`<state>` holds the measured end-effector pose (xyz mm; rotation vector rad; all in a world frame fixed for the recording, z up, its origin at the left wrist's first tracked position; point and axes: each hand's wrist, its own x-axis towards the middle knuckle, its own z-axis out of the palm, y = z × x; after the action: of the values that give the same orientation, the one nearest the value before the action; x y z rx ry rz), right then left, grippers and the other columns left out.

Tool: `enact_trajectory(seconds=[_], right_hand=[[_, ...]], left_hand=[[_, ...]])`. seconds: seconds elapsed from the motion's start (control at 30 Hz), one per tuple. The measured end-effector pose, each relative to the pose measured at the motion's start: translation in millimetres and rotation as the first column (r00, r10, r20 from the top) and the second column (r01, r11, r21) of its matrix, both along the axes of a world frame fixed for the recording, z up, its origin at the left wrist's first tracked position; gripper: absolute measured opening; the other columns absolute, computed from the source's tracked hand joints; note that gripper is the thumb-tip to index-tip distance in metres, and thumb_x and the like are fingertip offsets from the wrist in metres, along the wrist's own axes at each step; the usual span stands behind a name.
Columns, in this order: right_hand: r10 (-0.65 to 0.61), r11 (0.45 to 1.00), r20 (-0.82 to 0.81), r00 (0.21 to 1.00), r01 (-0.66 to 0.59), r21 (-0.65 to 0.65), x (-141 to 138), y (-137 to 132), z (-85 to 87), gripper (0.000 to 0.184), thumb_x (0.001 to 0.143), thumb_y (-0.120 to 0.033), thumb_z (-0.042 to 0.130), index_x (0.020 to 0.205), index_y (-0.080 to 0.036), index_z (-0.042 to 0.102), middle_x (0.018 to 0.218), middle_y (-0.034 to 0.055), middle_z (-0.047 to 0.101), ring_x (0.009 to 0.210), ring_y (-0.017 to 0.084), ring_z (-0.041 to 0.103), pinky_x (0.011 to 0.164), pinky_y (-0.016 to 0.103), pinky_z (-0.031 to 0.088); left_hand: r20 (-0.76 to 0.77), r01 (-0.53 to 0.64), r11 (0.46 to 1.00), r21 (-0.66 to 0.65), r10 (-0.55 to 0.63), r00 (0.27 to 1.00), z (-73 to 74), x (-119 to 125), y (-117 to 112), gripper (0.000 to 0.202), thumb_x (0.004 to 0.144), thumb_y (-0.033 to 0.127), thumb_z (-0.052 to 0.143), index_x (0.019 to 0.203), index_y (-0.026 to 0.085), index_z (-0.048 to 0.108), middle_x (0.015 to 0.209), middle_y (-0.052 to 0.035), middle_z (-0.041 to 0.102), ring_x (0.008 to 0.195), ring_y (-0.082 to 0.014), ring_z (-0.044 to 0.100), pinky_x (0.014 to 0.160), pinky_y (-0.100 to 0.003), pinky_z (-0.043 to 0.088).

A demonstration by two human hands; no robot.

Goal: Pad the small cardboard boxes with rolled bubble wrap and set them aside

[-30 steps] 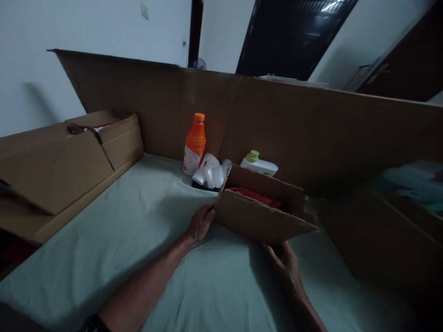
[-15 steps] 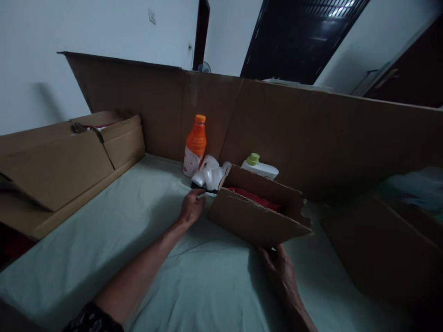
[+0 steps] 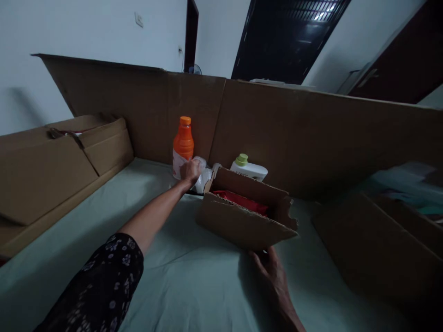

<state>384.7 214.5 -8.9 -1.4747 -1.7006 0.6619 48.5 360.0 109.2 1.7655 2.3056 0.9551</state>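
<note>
My left hand (image 3: 191,171) reaches forward, its fingers closed on the clear bubble wrap (image 3: 203,180) that lies left of a small open cardboard box (image 3: 235,223). Part of the wrap shows above the knuckles. Just behind that hand stands an orange bottle (image 3: 183,140) with an orange cap and a pale label. Inside the small box is a red packet (image 3: 240,201). My right hand (image 3: 272,272) rests by the box's near lower edge, thumb and fingers apart; its fingertips are partly hidden there. A white bottle with a green cap (image 3: 249,168) is behind the box.
A tall cardboard panel (image 3: 277,120) runs along the back. One long cardboard box (image 3: 44,170) borders the left side, and another box (image 3: 374,244) with plastic-wrapped things stands at the right. Green cloth (image 3: 180,286) covers the surface.
My left hand has moved forward and up from the cloth beside the small box onto the bubble wrap. My right hand stays by the box. The view has shifted slightly right.
</note>
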Motion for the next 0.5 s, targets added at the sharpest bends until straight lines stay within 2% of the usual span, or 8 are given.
enact_trajectory(seconds=[0.1, 0.17, 0.23, 0.3, 0.37, 0.43, 0.5], right_hand=[[0.011, 1.0, -0.021, 1.0, -0.012, -0.006, 0.2, 0.8, -0.7, 0.049, 0.081, -0.051, 0.06, 0.118, -0.018, 0.058, 0.106, 0.0106, 0.072, 0.094, 0.028, 0.068, 0.08, 0.037, 0.054], [0.016, 1.0, -0.033, 0.999, -0.016, 0.008, -0.3, 2.6, -1.3, 0.051, 0.08, -0.05, 0.061, 0.119, -0.018, 0.058, 0.108, 0.0114, 0.072, 0.097, 0.03, 0.068, 0.08, 0.038, 0.053], [0.019, 1.0, -0.041, 0.999, -0.018, 0.024, -1.0, 4.7, -1.9, 0.051, 0.078, -0.049, 0.062, 0.118, -0.018, 0.06, 0.107, 0.0116, 0.072, 0.097, 0.03, 0.068, 0.081, 0.039, 0.053], [0.021, 0.999, -0.054, 0.998, -0.019, 0.041, -2.0, 6.4, -1.7, 0.05, 0.077, -0.048, 0.061, 0.117, -0.019, 0.061, 0.106, 0.0116, 0.072, 0.096, 0.031, 0.067, 0.082, 0.04, 0.053], [0.027, 0.998, -0.07, 0.997, -0.024, 0.052, -3.3, 7.1, 0.1, 0.05, 0.076, -0.047, 0.061, 0.117, -0.018, 0.061, 0.105, 0.0116, 0.071, 0.096, 0.031, 0.067, 0.083, 0.042, 0.053], [0.039, 0.998, -0.09, 0.995, -0.035, 0.046, -5.5, 6.8, 3.7, 0.051, 0.073, -0.046, 0.061, 0.117, -0.018, 0.061, 0.103, 0.0114, 0.071, 0.095, 0.03, 0.066, 0.083, 0.042, 0.053], [0.053, 0.998, -0.142, 0.988, -0.049, 0.032, -8.4, 5.7, 8.3, 0.052, 0.069, -0.044, 0.065, 0.114, -0.017, 0.062, 0.1, 0.0112, 0.07, 0.095, 0.03, 0.066, 0.083, 0.042, 0.053]], left_hand=[[-0.047, -0.016, 0.988, 0.152, 0.023, 0.999, 4.9, -5.6, -28.7, 0.03, 0.091, 0.02, 0.047, 0.109, 0.02, 0.071, 0.11, -0.0104, 0.069, 0.106, -0.0253, 0.065, 0.092, -0.034, 0.048], [-0.09, -0.009, 0.967, 0.254, 0.033, 0.995, 5.0, -13.1, -68.4, 0.027, 0.089, 0.019, 0.049, 0.106, 0.019, 0.071, 0.111, -0.0099, 0.068, 0.111, -0.0238, 0.062, 0.098, -0.033, 0.046], [-0.132, 0.008, 0.942, 0.336, 0.039, 0.991, -1.1, -24.3, -119.9, 0.022, 0.086, 0.019, 0.051, 0.098, 0.018, 0.07, 0.113, -0.0106, 0.066, 0.115, -0.0239, 0.06, 0.105, -0.034, 0.044], [-0.161, 0.026, 0.921, 0.389, 0.041, 0.986, -13.8, -38.1, -173.9, 0.022, 0.086, 0.019, 0.048, 0.097, 0.019, 0.068, 0.11, -0.0101, 0.067, 0.111, -0.0234, 0.062, 0.104, -0.034, 0.046], [-0.181, 0.033, 0.908, 0.417, 0.047, 0.982, -30.6, -50.4, -221.5, 0.023, 0.087, 0.018, 0.044, 0.096, 0.019, 0.065, 0.1, -0.0088, 0.067, 0.101, -0.0223, 0.065, 0.096, -0.033, 0.052], [-0.199, 0.034, 0.906, 0.421, 0.055, 0.979, -48.2, -55.7, -257.5, 0.027, 0.089, 0.016, 0.04, 0.1, 0.02, 0.064, 0.097, -0.0083, 0.067, 0.097, -0.0222, 0.065, 0.09, -0.033, 0.054], [-0.224, 0.058, 0.917, 0.394, 0.034, 0.974, -64.2, -50.0, -282.3, 0.031, 0.089, 0.012, 0.038, 0.103, 0.02, 0.065, 0.099, -0.0093, 0.067, 0.098, -0.0227, 0.065, 0.09, -0.034, 0.054]])
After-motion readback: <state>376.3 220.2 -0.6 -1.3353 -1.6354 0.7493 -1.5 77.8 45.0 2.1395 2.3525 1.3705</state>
